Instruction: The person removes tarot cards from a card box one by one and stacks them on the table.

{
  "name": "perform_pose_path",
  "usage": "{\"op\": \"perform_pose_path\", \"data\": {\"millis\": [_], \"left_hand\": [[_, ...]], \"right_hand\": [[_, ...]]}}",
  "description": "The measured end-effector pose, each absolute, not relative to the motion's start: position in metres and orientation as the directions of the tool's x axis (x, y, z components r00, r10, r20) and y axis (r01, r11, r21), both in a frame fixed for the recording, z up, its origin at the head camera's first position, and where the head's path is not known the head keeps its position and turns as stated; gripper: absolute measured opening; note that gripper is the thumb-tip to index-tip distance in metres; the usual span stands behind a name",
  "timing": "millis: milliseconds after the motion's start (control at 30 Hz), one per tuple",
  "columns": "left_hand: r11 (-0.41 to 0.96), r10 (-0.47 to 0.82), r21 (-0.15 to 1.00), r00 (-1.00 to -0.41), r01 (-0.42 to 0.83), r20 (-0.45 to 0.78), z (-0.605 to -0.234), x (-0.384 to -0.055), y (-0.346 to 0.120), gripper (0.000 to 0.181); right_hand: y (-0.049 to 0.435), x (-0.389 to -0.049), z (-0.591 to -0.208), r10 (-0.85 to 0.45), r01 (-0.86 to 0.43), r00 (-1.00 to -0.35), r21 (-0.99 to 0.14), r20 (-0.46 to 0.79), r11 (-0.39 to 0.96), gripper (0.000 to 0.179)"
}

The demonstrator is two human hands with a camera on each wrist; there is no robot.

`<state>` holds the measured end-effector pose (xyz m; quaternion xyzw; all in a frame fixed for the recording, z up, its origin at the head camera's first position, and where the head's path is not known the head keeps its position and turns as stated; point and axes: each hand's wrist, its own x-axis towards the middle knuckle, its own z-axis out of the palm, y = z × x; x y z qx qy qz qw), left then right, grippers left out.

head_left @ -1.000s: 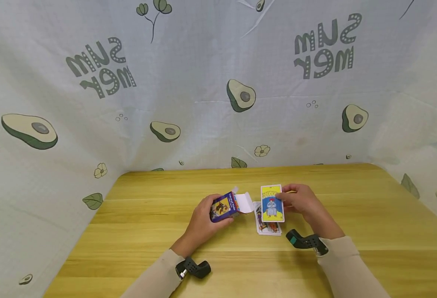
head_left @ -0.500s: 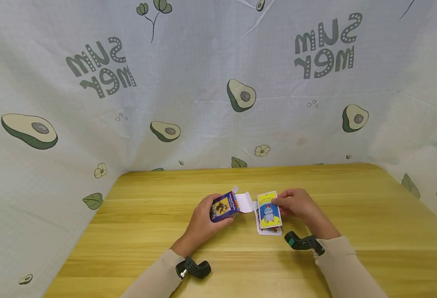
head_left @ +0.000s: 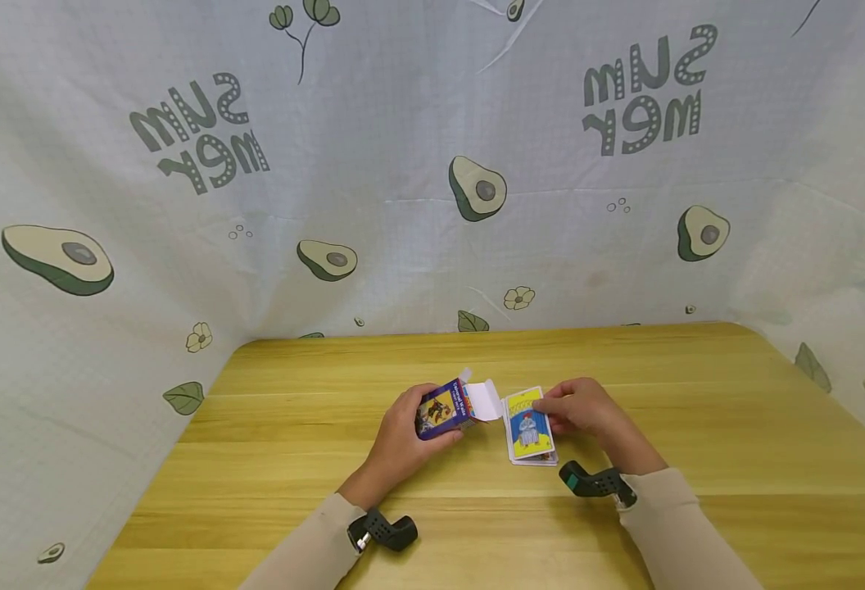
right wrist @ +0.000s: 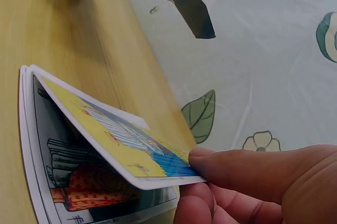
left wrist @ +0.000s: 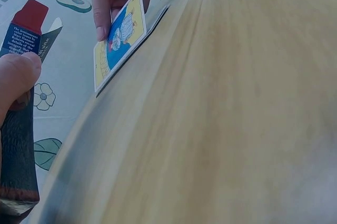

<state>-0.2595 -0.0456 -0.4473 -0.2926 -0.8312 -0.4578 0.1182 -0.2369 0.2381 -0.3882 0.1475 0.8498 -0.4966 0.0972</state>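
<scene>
My left hand (head_left: pixel 400 441) grips a purple card box (head_left: pixel 443 410) lettered as a tarot deck, its white flap folded out toward the right. In the left wrist view the thumb lies across the box's dark side (left wrist: pixel 21 129). My right hand (head_left: pixel 587 407) pinches a yellow and blue tarot card (head_left: pixel 530 426) by its right edge, between thumb and fingers. The held card sits tilted over a small stack of cards (right wrist: pixel 89 182) on the table. Along one side it meets the stack; the pinched side is raised, as the right wrist view shows.
The wooden table (head_left: pixel 292 410) bears the stack, just right of the box's flap. Behind it hangs a white cloth (head_left: pixel 403 270) printed with avocados, leaves and lettering. Each wrist carries a black camera mount (head_left: pixel 388 531).
My right hand has brought the yellow and blue card left and down onto the stack, covering most of it. The left hand and box have stayed still.
</scene>
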Motion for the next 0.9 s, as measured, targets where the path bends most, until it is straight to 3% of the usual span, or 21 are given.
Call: {"op": "perform_pose_path", "data": {"millis": [900], "left_hand": [[0.417,0.389,0.675,-0.790,0.609,0.473,-0.4477,-0.2597,-0.0452,0.069]], "right_hand": [[0.2318,-0.2361,-0.3953,0.204,0.333,-0.943,-0.739,-0.263,0.585,0.026]]}}
